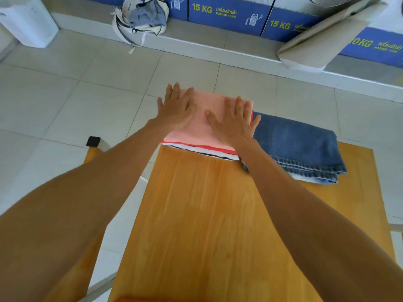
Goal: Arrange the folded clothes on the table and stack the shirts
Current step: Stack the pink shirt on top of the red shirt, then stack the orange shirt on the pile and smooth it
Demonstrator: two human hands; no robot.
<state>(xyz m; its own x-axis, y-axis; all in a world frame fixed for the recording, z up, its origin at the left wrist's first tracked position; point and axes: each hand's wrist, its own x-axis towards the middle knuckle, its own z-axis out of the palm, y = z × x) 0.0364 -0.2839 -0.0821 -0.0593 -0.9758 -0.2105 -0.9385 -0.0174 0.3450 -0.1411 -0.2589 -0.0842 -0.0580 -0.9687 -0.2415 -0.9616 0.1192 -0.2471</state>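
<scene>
A folded pink shirt (204,127) lies on top of a small stack at the far end of the wooden table (207,214). Under it show the edges of a red shirt (209,147) and a striped white shirt (209,154). My left hand (175,107) lies flat on the pink shirt's left part, fingers spread. On its right part my right hand (234,122) also presses flat, fingers apart. Folded blue jeans (298,144) lie right beside the stack, to its right.
A chair's wooden back with a black cap (93,141) stands left of the table. On the tiled floor beyond, a bag of laundry (141,17) leans on a ledge by blue washer panels (226,12). A beige folded board (327,35) leans at right.
</scene>
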